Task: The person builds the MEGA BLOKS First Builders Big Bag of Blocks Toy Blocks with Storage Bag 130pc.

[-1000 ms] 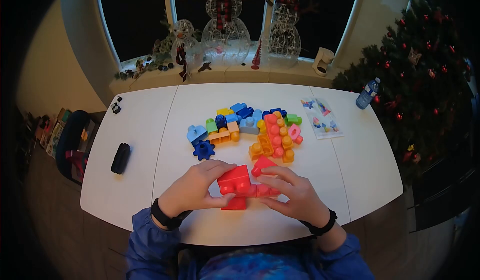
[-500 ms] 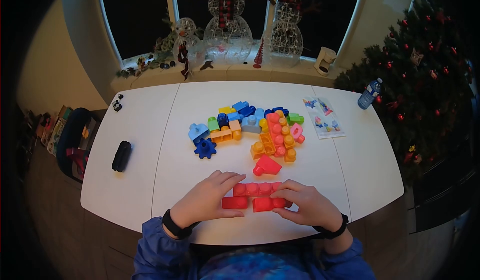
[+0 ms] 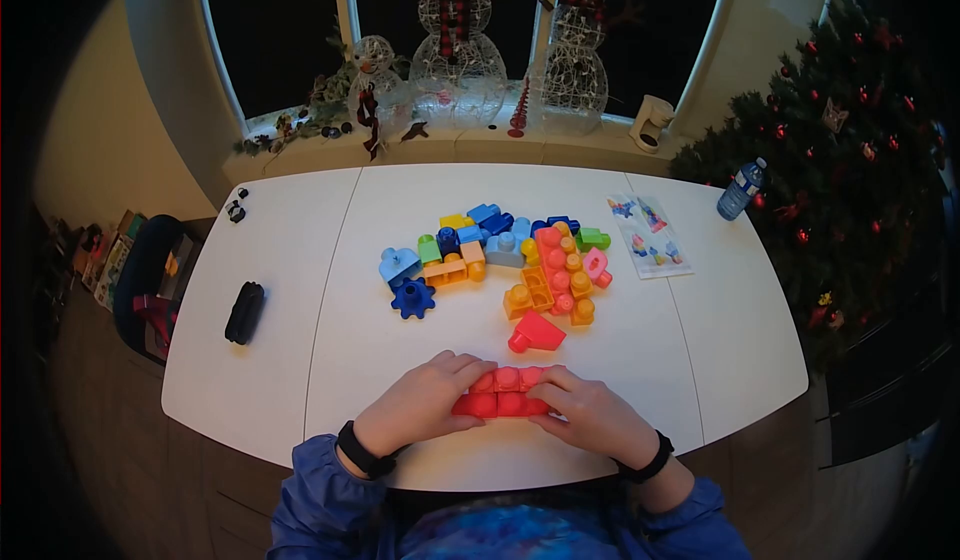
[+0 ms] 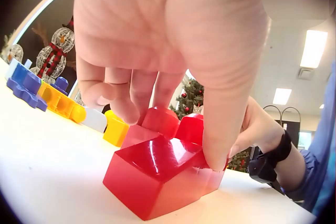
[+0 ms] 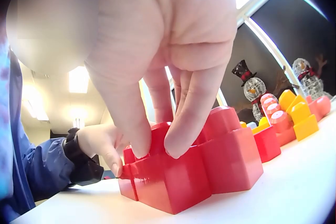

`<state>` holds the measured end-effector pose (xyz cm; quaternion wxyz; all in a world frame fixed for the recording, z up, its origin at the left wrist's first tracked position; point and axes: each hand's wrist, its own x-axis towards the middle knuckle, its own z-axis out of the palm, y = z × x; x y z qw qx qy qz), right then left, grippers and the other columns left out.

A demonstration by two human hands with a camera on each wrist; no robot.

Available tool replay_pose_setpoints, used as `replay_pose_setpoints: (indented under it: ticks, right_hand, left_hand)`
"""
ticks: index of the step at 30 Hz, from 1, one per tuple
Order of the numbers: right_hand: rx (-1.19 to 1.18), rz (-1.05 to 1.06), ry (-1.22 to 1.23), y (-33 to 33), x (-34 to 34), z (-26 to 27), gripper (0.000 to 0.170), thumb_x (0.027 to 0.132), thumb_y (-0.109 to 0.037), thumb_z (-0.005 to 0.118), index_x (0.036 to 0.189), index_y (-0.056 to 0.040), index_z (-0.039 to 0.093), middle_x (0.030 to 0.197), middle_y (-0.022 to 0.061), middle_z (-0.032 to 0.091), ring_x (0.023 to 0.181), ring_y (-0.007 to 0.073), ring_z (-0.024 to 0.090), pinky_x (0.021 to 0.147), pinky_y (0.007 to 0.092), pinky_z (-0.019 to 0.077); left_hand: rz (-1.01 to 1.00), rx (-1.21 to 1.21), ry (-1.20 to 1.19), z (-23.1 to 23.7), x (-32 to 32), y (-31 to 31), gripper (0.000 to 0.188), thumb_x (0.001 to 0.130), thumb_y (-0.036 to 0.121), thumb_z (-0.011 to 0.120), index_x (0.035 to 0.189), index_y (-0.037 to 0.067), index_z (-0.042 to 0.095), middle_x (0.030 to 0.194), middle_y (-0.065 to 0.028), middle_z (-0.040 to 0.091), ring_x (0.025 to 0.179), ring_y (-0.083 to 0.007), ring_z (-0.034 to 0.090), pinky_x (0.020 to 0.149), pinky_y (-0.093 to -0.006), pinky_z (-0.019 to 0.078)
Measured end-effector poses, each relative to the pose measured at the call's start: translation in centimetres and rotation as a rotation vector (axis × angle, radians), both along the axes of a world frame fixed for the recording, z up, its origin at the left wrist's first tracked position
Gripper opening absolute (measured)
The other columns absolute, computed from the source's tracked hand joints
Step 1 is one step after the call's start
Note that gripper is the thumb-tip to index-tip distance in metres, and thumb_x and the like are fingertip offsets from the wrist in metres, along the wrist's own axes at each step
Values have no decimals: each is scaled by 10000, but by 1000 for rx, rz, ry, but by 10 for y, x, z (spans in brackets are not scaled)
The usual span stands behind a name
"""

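Observation:
In the head view, two red slope-sided building blocks lie side by side in front of a studded red block row [image 3: 508, 378]. My left hand [image 3: 418, 403] grips the left red block [image 4: 152, 176], thumb on its near side and fingers over toward the row. From the other end, my right hand [image 3: 598, 418] pinches the right red block [image 5: 184, 187] between thumb and fingers. The ends of the two blocks meet between my hands. Just beyond them lies a loose red block [image 3: 538, 332] with one stud.
Farther back on the white table [image 3: 260, 390] sit a blue gear piece [image 3: 412, 299], an orange block [image 3: 446, 272] and a pink-and-orange stack [image 3: 553, 270]. A picture sheet [image 3: 650, 237] and water bottle [image 3: 741, 190] are at the right, a black case [image 3: 244, 313] at the left.
My left hand has lowered its red block to the table. The right hand has let go of the single-stud block and slid another red block left against the first, closing the gap.

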<state>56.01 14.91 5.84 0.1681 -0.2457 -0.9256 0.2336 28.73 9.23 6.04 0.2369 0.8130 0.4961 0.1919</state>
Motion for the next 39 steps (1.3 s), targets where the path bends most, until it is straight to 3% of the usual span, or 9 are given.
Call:
replay_pose_setpoints:
  ticks: [6, 9, 15, 18, 30, 33, 36, 37, 39]
  right_hand:
    - [-52, -134, 96, 29, 5, 34, 379, 887, -228, 803, 1203, -61, 677, 1130, 118, 651, 905, 327, 691, 771, 391, 593]
    - [82, -155, 1, 66, 6, 20, 411, 888, -270, 801, 1223, -64, 681, 1134, 118, 669, 947, 327, 693, 822, 410, 581]
    - [60, -185, -125, 85, -13, -13, 530, 875, -376, 793, 1289, -77, 649, 1178, 167, 710, 1033, 373, 697, 863, 464, 567]
    - [38, -192, -136, 88, -18, -20, 541, 863, -370, 801, 1299, -91, 645, 1178, 174, 724, 1043, 374, 703, 867, 466, 569]
    - [-45, -241, -165, 91, -10, -9, 521, 816, -382, 841, 1216, -76, 708, 1060, 159, 759, 988, 346, 733, 842, 440, 588]
    - [-51, -265, 23, 91, 5, 2, 511, 803, -341, 876, 1190, -50, 715, 1024, 160, 768, 963, 315, 750, 824, 398, 594]
    - [-287, -200, 57, 91, 25, 19, 530, 783, -295, 909, 1196, -31, 707, 1011, 136, 774, 931, 247, 753, 798, 346, 590]
    - [-379, -186, 34, 87, 30, 31, 454, 817, -191, 892, 1204, -37, 713, 984, 68, 769, 875, 156, 723, 765, 277, 573]
    - [-491, -134, 70, 86, 46, 29, 458, 821, -192, 890, 1213, -35, 713, 1000, 76, 769, 875, 151, 718, 785, 276, 568]
  left_hand:
    - [21, 61, -20, 2, 3, -3, 739, 798, 328, 894, 1408, 49, 586, 1304, -153, 650, 1160, -355, 624, 999, -411, 534]
    - [35, 64, -19, 2, 4, -4, 746, 805, 344, 889, 1417, 47, 581, 1299, -160, 647, 1152, -356, 626, 995, -413, 534]
    - [57, 82, -29, -1, 5, -7, 727, 821, 341, 877, 1419, 52, 582, 1270, -168, 657, 1128, -358, 636, 988, -418, 536]
    - [59, 28, -21, 5, 6, -8, 706, 835, 287, 848, 1421, 22, 559, 1317, -176, 635, 1188, -371, 611, 1021, -433, 520]
    - [78, 53, -34, 4, 7, -9, 669, 832, 264, 851, 1393, 19, 581, 1278, -173, 656, 1144, -371, 635, 983, -427, 541]
    - [76, 52, -31, 5, 6, -9, 668, 833, 255, 850, 1395, 18, 579, 1280, -177, 655, 1155, -371, 633, 987, -429, 539]
    - [77, 37, -28, 2, 5, -8, 670, 831, 248, 850, 1396, 15, 577, 1285, -183, 653, 1165, -372, 630, 995, -430, 536]
    - [75, 35, -25, 2, 5, -8, 670, 831, 246, 850, 1397, 13, 576, 1285, -184, 653, 1167, -373, 629, 997, -430, 535]
    - [72, 30, -23, 2, 5, -8, 671, 831, 242, 849, 1397, 10, 574, 1287, -186, 652, 1172, -374, 628, 1002, -431, 532]
